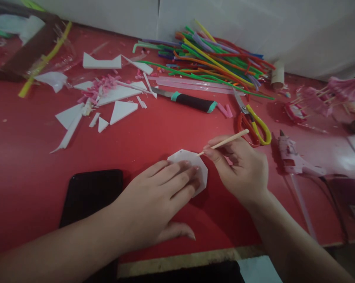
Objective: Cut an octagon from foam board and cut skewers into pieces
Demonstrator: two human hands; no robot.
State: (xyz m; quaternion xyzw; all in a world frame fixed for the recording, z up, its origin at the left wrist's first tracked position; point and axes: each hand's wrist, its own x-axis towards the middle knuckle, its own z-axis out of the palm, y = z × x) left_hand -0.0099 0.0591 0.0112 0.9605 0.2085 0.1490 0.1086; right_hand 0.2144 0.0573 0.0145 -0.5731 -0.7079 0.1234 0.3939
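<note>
A white many-sided foam piece (202, 173) lies flat on the red table (148, 137). Across its left and middle part rests my left hand (168, 188), fingers stretched flat and thumb apart, covering much of it. My right hand (239, 169) pinches a thin wooden stick (230, 138) between thumb and fingers. The stick slants, its lower tip touching the foam near the upper right edge. A small dark hole or mark shows near the foam's top edge. Whether the tip has gone into the foam I cannot tell.
A black phone (89, 196) lies by my left forearm. Beyond are white foam scraps (124, 112), a knife (193, 101), scissors (251, 122) and a heap of coloured pipe cleaners (218, 59). At right are a pink glue gun (295, 155) and a pink craft piece (315, 100).
</note>
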